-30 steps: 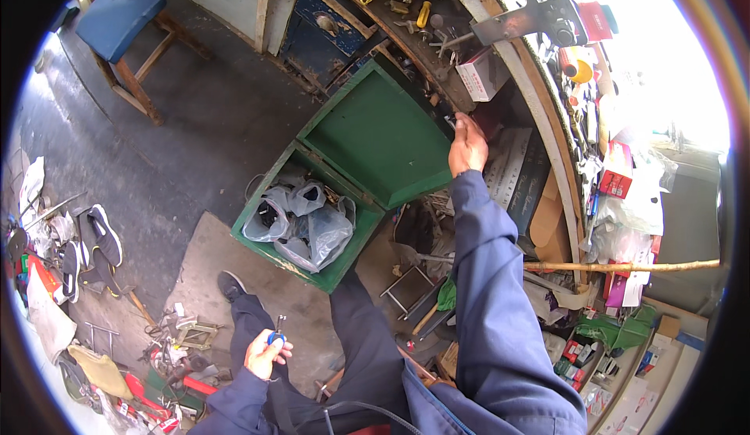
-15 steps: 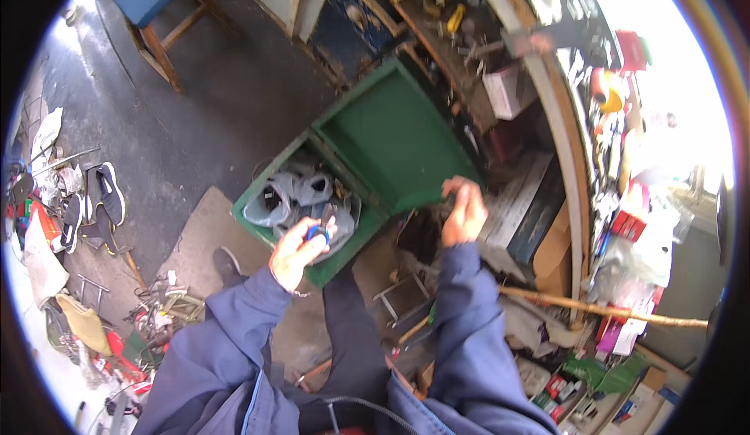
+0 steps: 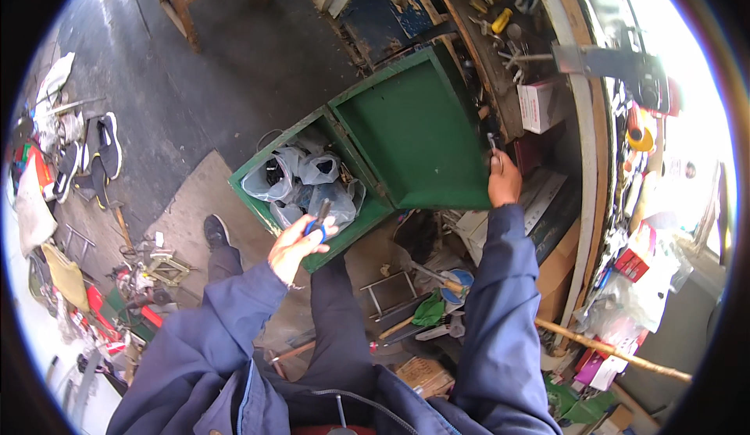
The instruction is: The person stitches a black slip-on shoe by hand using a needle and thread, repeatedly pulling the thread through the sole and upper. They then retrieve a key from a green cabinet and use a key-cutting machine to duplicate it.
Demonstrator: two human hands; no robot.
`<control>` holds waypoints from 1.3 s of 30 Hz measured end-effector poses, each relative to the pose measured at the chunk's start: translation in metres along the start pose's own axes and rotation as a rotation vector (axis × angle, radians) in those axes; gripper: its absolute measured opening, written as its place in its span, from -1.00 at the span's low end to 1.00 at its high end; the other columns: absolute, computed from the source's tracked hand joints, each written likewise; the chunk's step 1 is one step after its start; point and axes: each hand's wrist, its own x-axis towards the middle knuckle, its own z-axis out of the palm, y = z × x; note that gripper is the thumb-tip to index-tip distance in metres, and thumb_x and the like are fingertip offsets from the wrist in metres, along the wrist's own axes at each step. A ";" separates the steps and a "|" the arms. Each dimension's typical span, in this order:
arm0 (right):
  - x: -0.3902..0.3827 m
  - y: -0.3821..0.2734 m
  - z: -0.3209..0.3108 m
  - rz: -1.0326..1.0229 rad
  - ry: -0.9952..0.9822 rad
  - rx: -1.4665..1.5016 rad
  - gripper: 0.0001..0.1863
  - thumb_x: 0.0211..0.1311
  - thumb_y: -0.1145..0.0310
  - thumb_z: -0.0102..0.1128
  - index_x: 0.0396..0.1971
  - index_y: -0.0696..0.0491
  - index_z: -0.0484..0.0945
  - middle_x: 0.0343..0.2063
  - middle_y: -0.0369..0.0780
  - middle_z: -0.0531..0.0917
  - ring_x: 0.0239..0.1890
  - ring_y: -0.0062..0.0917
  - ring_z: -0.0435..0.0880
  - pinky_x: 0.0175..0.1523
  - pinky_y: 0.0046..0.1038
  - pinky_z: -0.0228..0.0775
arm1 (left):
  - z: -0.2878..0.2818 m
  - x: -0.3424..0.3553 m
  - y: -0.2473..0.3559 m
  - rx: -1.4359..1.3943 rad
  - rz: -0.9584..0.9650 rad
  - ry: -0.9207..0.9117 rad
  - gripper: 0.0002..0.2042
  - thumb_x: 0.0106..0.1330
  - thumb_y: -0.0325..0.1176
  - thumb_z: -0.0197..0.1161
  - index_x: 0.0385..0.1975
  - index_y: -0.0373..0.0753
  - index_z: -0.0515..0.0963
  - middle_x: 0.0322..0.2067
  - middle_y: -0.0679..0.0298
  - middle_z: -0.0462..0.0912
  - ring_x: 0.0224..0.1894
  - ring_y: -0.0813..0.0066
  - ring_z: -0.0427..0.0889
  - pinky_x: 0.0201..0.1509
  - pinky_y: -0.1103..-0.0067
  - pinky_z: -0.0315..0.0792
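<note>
A green wooden box (image 3: 353, 246) stands before me with its hinged lid (image 3: 414, 130) laid open to the right. Inside lie several grey plastic bags (image 3: 269, 177), some with dark contents. My left hand (image 3: 293, 246), over the box's near edge, is closed round a small blue-handled tool (image 3: 315, 228) with a dark metal tip pointing away; its exact kind does not show. Past the lid's right edge, my right hand (image 3: 505, 181) reaches toward the shelf, fingers closed. A slim metallic piece (image 3: 493, 144) shows at its fingertips; what it is cannot be made out.
On the right, a cluttered wooden shelf holds a yellow-handled tool (image 3: 501, 21) and a white box (image 3: 539, 107). A vise-like metal fixture (image 3: 601, 61) juts over the bench edge. A long wooden stick (image 3: 609, 349) crosses at lower right. Shoes (image 3: 109, 146) and scrap lie at left.
My right hand has moved right and away from me, from above the lid's near corner to beyond its right edge, and its fingers have closed. The left hand still holds the blue-handled tool.
</note>
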 end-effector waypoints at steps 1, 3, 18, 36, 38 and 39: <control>-0.011 -0.005 -0.007 0.002 -0.009 -0.007 -0.64 0.50 0.24 0.08 0.13 0.07 0.63 0.00 0.03 0.73 0.09 -0.05 0.69 0.19 -0.21 0.48 | 0.007 0.010 0.003 -0.006 0.016 -0.021 -0.51 0.55 -0.29 0.13 0.36 -0.40 0.27 0.38 0.01 0.42 0.41 0.14 0.47 0.28 0.34 0.48; -0.051 -0.025 -0.019 -0.087 0.015 0.193 -0.65 0.48 0.24 0.18 0.08 0.15 0.64 -0.10 -0.02 0.77 -0.01 -0.25 0.76 0.18 -0.34 0.50 | 0.025 0.024 0.007 -0.073 0.060 -0.046 -0.61 0.55 -0.30 0.14 0.26 -0.34 0.40 0.39 0.09 0.43 0.43 0.24 0.42 0.38 0.33 0.40; -0.338 -0.164 0.086 0.228 -0.678 0.677 -0.81 0.48 0.38 0.27 -0.12 0.20 0.70 -0.27 -0.25 0.78 -0.21 -0.67 0.66 -0.01 -0.57 0.51 | -0.065 -0.043 -0.103 -0.748 0.135 0.580 -0.84 0.57 -0.27 0.16 -0.02 -0.18 0.55 -0.15 0.37 0.60 -0.02 0.52 0.53 0.08 0.50 0.43; -0.430 -0.322 0.067 0.447 -1.035 0.833 -0.70 0.60 0.47 -0.08 0.16 0.12 0.55 -0.16 -0.28 0.69 -0.26 -0.66 0.60 -0.12 -0.53 0.56 | -0.153 -0.271 0.050 -0.002 -0.237 0.151 -0.73 0.57 -0.15 0.10 -0.02 -0.23 0.51 -0.29 0.16 0.71 -0.43 0.41 0.76 -0.35 0.48 0.62; -0.432 -0.370 0.063 0.353 -1.205 0.802 -0.70 0.63 0.38 -0.09 0.19 0.11 0.52 -0.16 -0.30 0.68 -0.22 -0.66 0.63 -0.11 -0.53 0.58 | -0.173 -0.311 0.086 -0.060 -0.172 0.205 -0.70 0.57 -0.13 0.06 0.02 -0.25 0.49 -0.30 0.02 0.70 -0.43 0.26 0.77 -0.32 0.40 0.66; -0.431 -0.392 0.059 0.318 -1.284 0.727 -0.69 0.64 0.36 -0.10 0.19 0.09 0.52 -0.17 -0.32 0.68 -0.22 -0.68 0.62 -0.13 -0.53 0.57 | -0.184 -0.327 0.104 -0.078 -0.147 0.253 -0.68 0.57 -0.12 0.05 0.03 -0.26 0.48 -0.30 -0.03 0.70 -0.43 0.19 0.77 -0.31 0.35 0.68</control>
